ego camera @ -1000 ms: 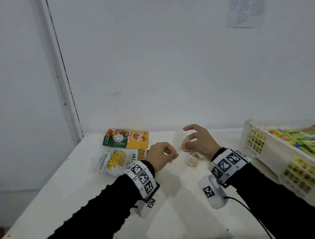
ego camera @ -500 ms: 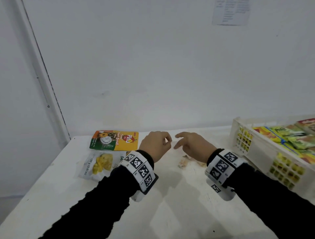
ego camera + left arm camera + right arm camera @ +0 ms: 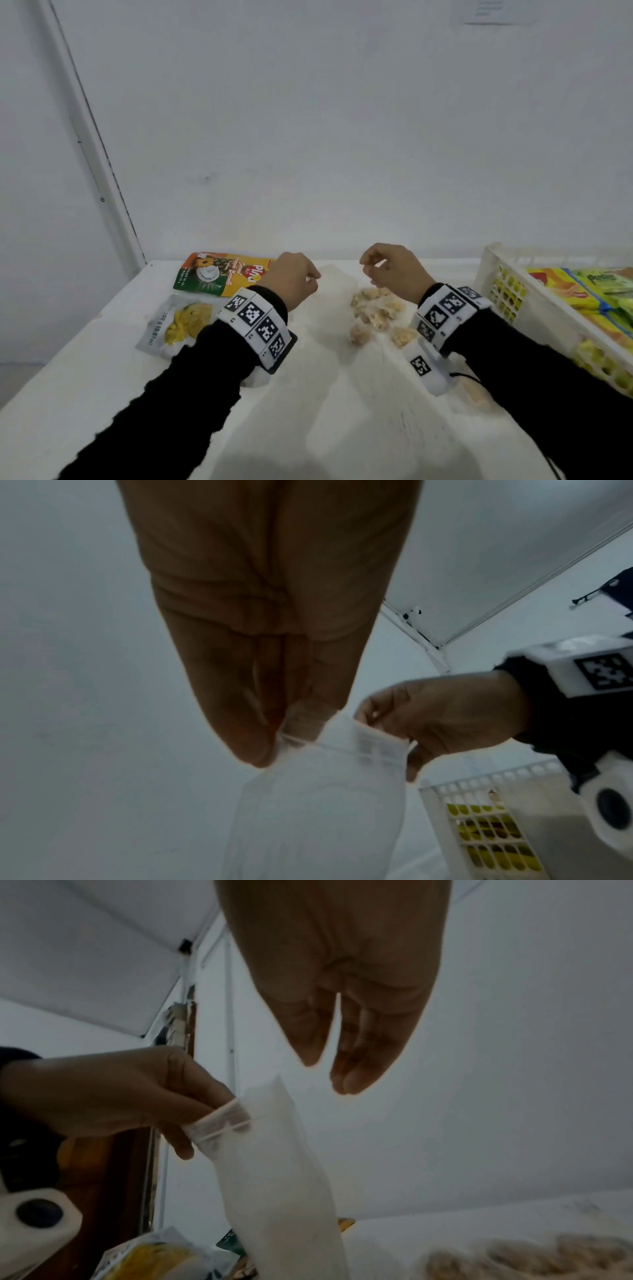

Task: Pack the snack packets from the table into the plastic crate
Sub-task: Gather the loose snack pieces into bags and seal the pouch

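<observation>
Head view: left hand (image 3: pixel 294 277) and right hand (image 3: pixel 394 270) raised side by side over the white table (image 3: pixel 308 428), at the top edge of a clear, floppy plastic snack packet with pale pieces (image 3: pixel 371 313). Filled end resting on the table, between the wrists. White perforated plastic crate (image 3: pixel 493 274) close by on the right, already holding yellow and green packets. Two more packets lying flat to the left.

Left wrist view: left grip clamped on one top corner of the packet (image 3: pixel 325 791), thumb against fingers. Long axis near upright, zip strip uppermost, body hanging down. Far corner touching the right hand (image 3: pixel 445 723).

Right wrist view: thumb and fingers (image 3: pixel 356 1069) slightly parted just above the packet's (image 3: pixel 281 1164) free corner; hard to tell whether pinched or merely near.

Best to pinch both corners firmly, lift level so the weight hangs evenly, then swing right and lay flat in the crate.
</observation>
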